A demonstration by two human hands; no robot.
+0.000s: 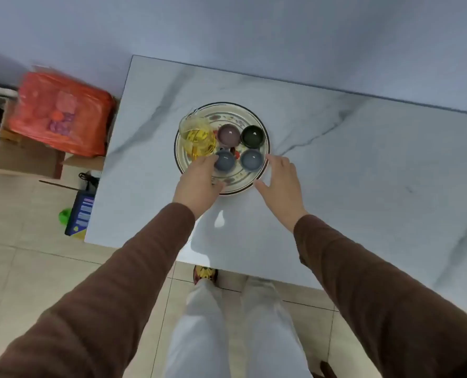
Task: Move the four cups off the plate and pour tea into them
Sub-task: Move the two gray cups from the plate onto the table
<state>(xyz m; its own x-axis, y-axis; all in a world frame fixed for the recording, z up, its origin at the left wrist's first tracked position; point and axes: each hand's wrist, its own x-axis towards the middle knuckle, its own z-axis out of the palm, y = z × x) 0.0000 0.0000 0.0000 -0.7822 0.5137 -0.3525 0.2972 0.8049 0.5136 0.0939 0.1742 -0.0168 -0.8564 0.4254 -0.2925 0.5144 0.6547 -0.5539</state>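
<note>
A patterned plate with a dark rim sits on the marble table. On it stand a purple cup, a dark green cup, a grey-blue cup and a second blue cup. A glass pitcher of yellow tea stands on the plate's left side. My left hand lies over the plate's near left part, fingertips touching the grey-blue cup. My right hand hovers at the plate's near right rim, fingers spread and holding nothing.
The marble table reaches to the wall at the back. Left of it on the floor are a cardboard box with an orange plastic bag, a blue box and a green object.
</note>
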